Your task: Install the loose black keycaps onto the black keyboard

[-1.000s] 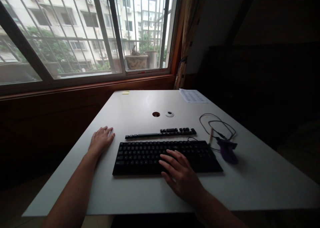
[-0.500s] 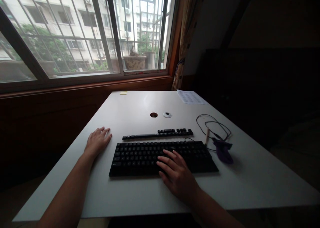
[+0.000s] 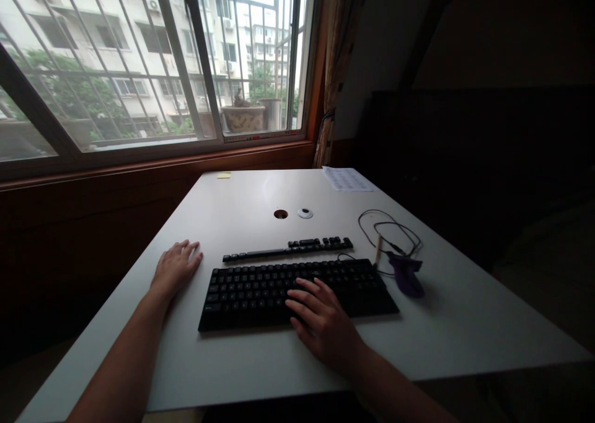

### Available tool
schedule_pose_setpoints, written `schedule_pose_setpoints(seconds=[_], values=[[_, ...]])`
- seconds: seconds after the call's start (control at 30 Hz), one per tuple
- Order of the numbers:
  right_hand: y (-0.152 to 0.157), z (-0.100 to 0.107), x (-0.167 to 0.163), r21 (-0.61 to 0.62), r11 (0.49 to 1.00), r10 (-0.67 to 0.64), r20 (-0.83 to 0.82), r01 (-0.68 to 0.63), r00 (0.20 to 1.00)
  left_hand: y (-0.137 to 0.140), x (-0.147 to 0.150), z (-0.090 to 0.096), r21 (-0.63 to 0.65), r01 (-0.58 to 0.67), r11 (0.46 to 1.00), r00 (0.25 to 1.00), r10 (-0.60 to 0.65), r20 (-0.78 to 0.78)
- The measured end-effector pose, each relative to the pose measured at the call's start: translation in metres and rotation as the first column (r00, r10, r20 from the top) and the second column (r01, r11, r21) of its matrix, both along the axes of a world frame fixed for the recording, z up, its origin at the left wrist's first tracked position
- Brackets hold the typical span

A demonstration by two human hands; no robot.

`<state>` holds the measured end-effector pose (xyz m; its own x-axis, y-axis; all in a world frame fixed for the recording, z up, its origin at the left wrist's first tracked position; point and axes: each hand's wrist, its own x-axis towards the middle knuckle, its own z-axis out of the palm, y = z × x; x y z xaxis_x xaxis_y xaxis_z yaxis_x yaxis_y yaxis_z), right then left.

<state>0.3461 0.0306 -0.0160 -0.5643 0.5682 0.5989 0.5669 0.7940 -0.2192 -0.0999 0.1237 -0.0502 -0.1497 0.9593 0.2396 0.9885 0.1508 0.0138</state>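
A black keyboard (image 3: 260,290) lies on the white table (image 3: 242,206) in front of me. My right hand (image 3: 320,324) rests on its lower middle keys with the fingers spread. My left hand (image 3: 174,267) lies flat on the bare table just left of the keyboard, fingers apart and holding nothing. Just behind the keyboard lies a row of loose black keycaps (image 3: 288,249), lined up parallel to it.
Right of the keyboard are a purple tool (image 3: 406,277), a thin stick (image 3: 377,249) and a looped black cable (image 3: 390,231). Further back are a cable hole (image 3: 280,213), its white cap (image 3: 305,213), a printed sheet (image 3: 346,178) and a yellow note (image 3: 224,175). A barred window (image 3: 139,64) stands behind.
The view has drifted, so everything sits a little further left in the picture. Both hands stay where they were on the table and the keyboard.
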Motion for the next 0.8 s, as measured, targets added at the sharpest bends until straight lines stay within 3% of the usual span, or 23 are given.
schedule_pose_setpoints(seconds=[0.8], values=[[-0.0011,-0.0010,-0.0020,-0.017,1.000,0.004,-0.007,-0.004,1.000,-0.0001,-0.0023,-0.0010,-0.012,0.016,1.000,1.000,-0.016,0.016]])
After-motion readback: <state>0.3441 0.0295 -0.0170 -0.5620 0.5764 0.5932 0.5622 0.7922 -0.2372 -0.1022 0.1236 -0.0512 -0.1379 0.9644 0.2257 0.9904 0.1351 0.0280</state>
